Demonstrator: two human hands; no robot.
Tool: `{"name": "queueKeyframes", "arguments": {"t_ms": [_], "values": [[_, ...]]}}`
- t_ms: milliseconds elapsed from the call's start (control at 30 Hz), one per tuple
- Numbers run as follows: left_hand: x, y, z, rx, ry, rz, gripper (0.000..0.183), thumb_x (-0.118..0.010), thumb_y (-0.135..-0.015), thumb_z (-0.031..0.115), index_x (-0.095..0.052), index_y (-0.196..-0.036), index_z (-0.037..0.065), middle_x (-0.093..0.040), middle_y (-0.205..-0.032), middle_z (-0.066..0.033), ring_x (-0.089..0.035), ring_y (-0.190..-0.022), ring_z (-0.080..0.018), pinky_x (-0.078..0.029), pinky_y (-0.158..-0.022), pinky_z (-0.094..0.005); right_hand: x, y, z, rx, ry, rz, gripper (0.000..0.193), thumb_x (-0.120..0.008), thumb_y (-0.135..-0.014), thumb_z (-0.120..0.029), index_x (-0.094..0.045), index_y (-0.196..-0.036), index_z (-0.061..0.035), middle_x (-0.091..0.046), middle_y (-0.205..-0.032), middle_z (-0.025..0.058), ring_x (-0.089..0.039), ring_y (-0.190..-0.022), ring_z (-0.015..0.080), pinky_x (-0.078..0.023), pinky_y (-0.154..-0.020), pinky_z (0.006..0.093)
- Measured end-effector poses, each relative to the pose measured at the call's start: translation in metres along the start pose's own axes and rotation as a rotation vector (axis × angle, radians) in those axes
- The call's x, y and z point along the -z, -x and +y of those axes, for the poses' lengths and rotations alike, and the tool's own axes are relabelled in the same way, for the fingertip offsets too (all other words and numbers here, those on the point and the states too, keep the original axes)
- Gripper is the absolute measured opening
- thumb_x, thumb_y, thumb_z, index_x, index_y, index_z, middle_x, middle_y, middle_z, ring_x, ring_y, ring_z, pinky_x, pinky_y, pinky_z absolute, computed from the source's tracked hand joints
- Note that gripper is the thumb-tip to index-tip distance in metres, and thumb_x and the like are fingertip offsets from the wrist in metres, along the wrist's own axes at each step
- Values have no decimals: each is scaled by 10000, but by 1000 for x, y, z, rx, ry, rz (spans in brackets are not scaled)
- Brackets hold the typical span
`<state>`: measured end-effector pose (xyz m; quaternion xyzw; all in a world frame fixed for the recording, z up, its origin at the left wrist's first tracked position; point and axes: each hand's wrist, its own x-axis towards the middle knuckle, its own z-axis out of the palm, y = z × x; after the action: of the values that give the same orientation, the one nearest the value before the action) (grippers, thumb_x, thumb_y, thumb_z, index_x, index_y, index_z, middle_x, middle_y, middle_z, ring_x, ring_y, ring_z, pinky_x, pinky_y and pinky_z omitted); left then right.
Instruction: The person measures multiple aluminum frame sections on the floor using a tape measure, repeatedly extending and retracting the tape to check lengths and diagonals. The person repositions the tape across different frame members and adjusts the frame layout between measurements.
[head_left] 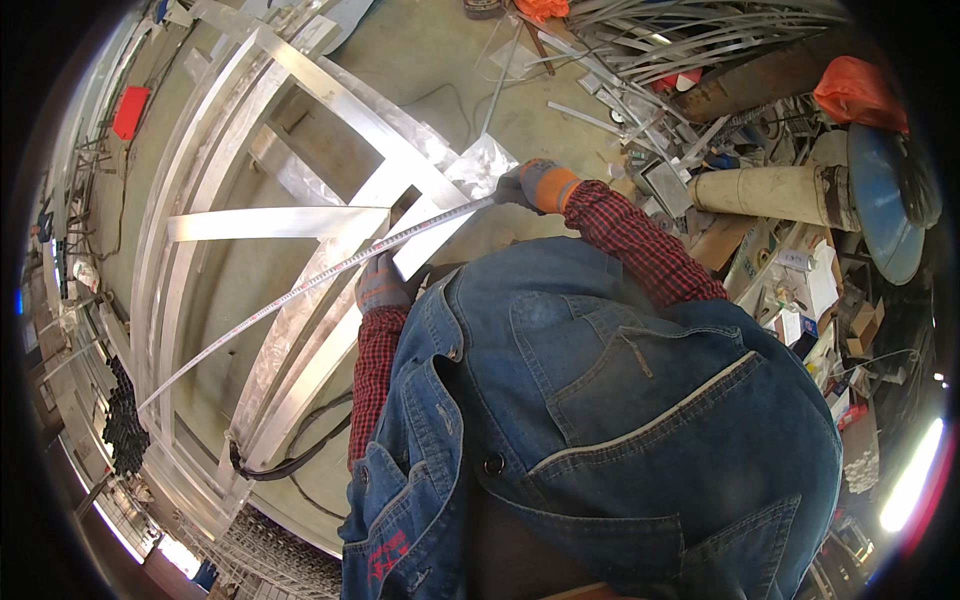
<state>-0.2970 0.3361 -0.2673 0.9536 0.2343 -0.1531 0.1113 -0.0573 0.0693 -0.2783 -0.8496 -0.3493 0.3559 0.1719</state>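
A tape measure's blade runs slantwise over a silvery frame of welded metal bars. My right hand, in a grey and orange glove, is closed on the tape measure's near end; the case is hidden by the fingers. My left hand, gloved alike, is at the frame's near corner, its fingers pressed together at the lower edge of the blade. Beside that corner, a flat bar lies across the frame. The blade's far end reaches the curved outer bars at the left.
Metal strips and offcuts are heaped at the back right. A thick cream tube lies by a blue disc. A black cable hangs at the frame's near end. Stacked dark profiles stand at the left.
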Motion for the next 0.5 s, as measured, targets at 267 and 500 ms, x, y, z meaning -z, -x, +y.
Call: {"name": "queueKeyframes", "arguments": {"t_ms": [267,500], "values": [[-4,-1,-2,-9,0,27,834,-816,-758,644,-624,-1339,79,-627,-1383,-178,-604,-1267,-348,-503,-1064,-457,-13,-6,14,94,-21,51,244,-634,-982,-417,-737,-1062,-211,-747,-906,68,-704,-787,275,-534,-736,419],[-12,-2,-8,-30,15,100,876,-842,-706,664,-643,-1306,58,-616,-1386,-207,-578,-1284,-403,-479,-1082,-485,-14,-6,13,53,-47,34,219,-634,-990,-402,-732,-1057,-217,-737,-901,60,-688,-719,251,-532,-702,408]]}}
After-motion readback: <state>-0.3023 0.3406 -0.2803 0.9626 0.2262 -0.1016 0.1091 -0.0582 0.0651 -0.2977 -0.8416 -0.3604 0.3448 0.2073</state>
